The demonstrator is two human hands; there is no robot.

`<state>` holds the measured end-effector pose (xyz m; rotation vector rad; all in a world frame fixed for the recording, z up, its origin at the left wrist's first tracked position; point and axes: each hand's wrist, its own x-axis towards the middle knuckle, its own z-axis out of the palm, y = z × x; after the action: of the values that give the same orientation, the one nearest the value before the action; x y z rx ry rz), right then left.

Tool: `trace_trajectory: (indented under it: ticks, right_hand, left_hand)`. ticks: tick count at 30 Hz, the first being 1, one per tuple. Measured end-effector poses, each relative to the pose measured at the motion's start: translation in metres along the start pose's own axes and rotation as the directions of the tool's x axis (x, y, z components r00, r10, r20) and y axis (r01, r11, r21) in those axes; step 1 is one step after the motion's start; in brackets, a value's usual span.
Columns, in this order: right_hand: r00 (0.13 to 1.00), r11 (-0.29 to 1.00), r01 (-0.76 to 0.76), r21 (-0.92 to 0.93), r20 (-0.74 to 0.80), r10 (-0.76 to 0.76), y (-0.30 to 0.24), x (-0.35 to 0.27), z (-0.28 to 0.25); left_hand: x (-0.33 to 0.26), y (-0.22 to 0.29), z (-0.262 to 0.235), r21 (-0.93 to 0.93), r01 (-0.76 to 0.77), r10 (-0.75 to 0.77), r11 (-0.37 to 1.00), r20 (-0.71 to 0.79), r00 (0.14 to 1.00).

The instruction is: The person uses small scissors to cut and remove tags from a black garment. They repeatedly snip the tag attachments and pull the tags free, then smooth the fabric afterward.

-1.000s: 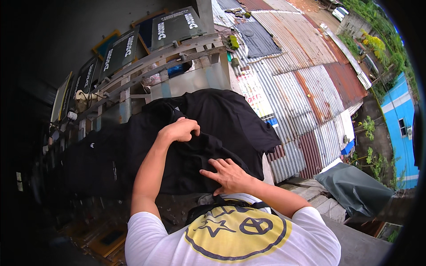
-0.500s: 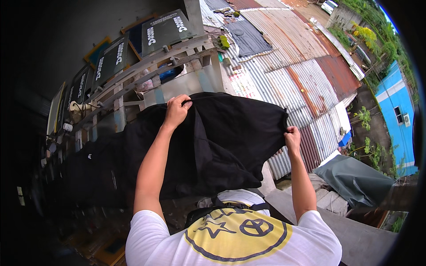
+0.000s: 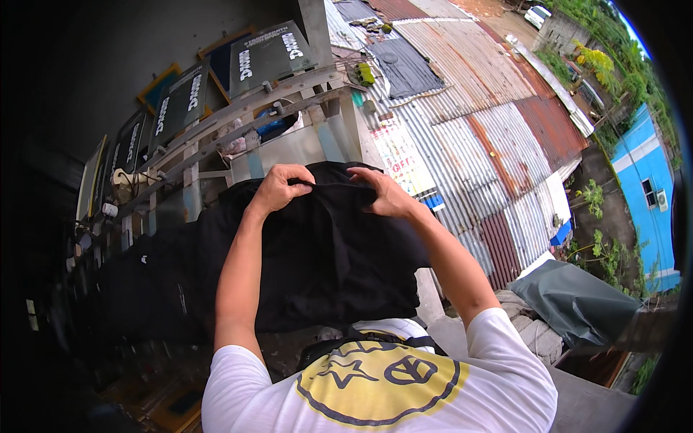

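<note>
A black cloth garment (image 3: 317, 252) is stretched out in front of me, draped over the rails. My left hand (image 3: 281, 189) is closed, pinching its far edge between thumb and fingers. Close by on the right, my right hand (image 3: 384, 193) lies on the same far edge. Its index finger and thumb are apart, with black cloth between them; the other fingers are partly hidden. The garment's right part droops below my right forearm. More black fabric (image 3: 155, 289), with a small white mark, spreads off to the left.
Grey metal rails (image 3: 238, 133) run along the far left, behind the cloth. Dark printing screens (image 3: 271, 54) with white lettering lean beyond them. Corrugated roofs (image 3: 484, 108) lie lower down to the right. A dark green tarp (image 3: 577, 299) covers something at the right.
My right hand has moved left from the garment's right edge to beside my left hand. The garment's right part, held out before, now sags. My left hand keeps its pinch.
</note>
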<state>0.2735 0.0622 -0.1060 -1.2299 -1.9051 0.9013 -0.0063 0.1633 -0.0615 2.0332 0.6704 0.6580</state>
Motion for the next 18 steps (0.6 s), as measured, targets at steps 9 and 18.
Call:
trace_trajectory:
  ticks: [9, 18]
  right_hand:
    - [0.613, 0.703, -0.602, -0.378, 0.345, 0.710, 0.104, -0.064, -0.114]
    - [0.762, 0.479, -0.580, -0.659, -0.232, 0.604, 0.143, -0.126, -0.085]
  left_hand:
    - [0.032, -0.027, 0.002, 0.165, 0.209, -0.172, 0.964, -0.214, 0.962]
    - [0.038, -0.058, 0.045, 0.622, 0.239, -0.145, 0.745, -0.199, 0.969]
